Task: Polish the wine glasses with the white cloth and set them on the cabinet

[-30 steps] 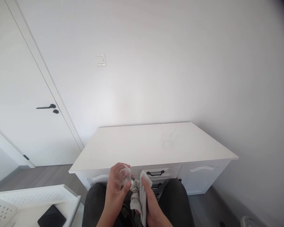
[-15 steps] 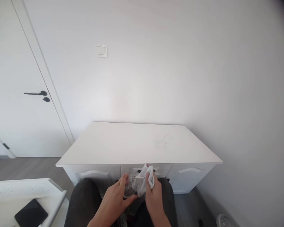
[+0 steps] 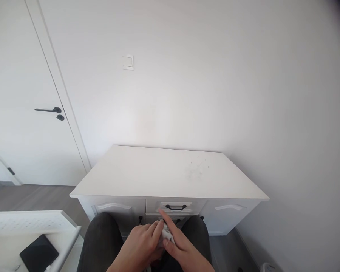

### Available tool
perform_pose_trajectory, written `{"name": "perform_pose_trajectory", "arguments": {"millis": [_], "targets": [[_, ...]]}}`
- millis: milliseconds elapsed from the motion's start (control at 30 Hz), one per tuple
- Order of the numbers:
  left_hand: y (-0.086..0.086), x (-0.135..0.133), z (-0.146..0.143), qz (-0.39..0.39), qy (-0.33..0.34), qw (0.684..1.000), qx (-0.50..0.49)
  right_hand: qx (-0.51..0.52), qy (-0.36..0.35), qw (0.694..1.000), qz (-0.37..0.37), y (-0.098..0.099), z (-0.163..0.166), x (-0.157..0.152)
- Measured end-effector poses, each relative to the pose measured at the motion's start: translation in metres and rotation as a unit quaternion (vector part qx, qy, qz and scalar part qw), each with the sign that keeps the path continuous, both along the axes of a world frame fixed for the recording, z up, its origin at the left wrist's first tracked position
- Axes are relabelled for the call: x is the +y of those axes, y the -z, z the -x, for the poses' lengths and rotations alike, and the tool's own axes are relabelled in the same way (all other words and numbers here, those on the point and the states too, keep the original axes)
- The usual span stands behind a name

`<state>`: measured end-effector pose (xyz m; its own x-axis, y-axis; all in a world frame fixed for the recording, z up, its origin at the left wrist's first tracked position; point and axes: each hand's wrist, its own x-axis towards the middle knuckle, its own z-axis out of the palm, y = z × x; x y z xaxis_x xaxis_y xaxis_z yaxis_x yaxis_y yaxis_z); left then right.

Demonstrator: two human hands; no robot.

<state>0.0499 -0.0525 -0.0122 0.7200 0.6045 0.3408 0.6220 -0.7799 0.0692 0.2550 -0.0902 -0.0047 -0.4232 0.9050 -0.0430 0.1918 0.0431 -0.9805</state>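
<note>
My two hands meet low over my lap, between my dark trouser legs [image 3: 102, 238]. My left hand [image 3: 140, 243] curls its fingers over a small white cloth [image 3: 167, 235]. My right hand [image 3: 183, 247] presses the cloth from the other side, its index finger stretched up and to the left. Only a small bunch of cloth shows between the hands. The clear glass held earlier is hidden under fingers and cloth.
A white cabinet [image 3: 147, 177] stands right in front of my knees, its middle drawer bearing a black handle [image 3: 175, 207]. At the left are a white door with a black lever [image 3: 48, 110] and a white perforated cart [image 3: 31, 223] carrying a black tablet [image 3: 39, 254]. A light switch [image 3: 127, 62] is on the wall.
The hands sank lower toward my lap and closed together. The cloth, loose and hanging before, is now bunched between them and covers the glass. The view shifted slightly.
</note>
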Motion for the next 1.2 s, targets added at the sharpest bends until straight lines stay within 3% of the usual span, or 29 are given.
{"name": "perform_pose_trajectory", "arguments": {"millis": [267, 433, 533, 633, 733, 800, 933, 1033, 1100, 1167, 1200], "targets": [[0.013, 0.008, 0.009, -0.014, -0.026, 0.996, -0.082, -0.071, 0.025, 0.994, -0.081, 0.017, 0.016, 0.003], [0.019, 0.007, 0.012, 0.021, -0.035, 0.991, -0.125, -0.088, 0.069, 0.989, -0.099, 0.035, 0.027, 0.001], [0.018, 0.005, 0.012, 0.006, -0.029, 0.991, -0.133, -0.013, 0.058, 0.997, -0.058, 0.028, 0.021, -0.001], [0.014, 0.006, 0.012, 0.008, -0.006, 0.989, -0.145, 0.023, 0.024, 0.999, -0.026, 0.006, 0.009, -0.001], [0.015, 0.010, 0.015, 0.005, 0.006, 0.985, -0.173, -0.028, -0.023, 0.996, -0.077, -0.007, 0.009, 0.001], [0.019, 0.012, 0.016, 0.012, -0.004, 0.982, -0.188, -0.082, -0.014, 0.985, -0.151, -0.001, 0.016, 0.003], [0.029, 0.010, 0.013, 0.065, -0.042, 0.973, -0.218, -0.180, 0.079, 0.935, -0.296, 0.040, 0.032, 0.003], [0.028, 0.005, 0.005, 0.133, -0.072, 0.957, -0.247, -0.171, 0.189, 0.888, -0.383, 0.066, 0.034, -0.003], [0.025, 0.004, 0.000, 0.183, -0.102, 0.939, -0.274, -0.114, 0.340, 0.871, -0.335, 0.072, 0.031, -0.006], [0.024, 0.003, -0.003, 0.244, -0.125, 0.903, -0.332, -0.025, 0.478, 0.856, -0.196, 0.073, 0.030, -0.005], [0.025, 0.003, -0.004, 0.275, -0.127, 0.876, -0.375, 0.025, 0.511, 0.850, -0.122, 0.074, 0.031, -0.003]]}}
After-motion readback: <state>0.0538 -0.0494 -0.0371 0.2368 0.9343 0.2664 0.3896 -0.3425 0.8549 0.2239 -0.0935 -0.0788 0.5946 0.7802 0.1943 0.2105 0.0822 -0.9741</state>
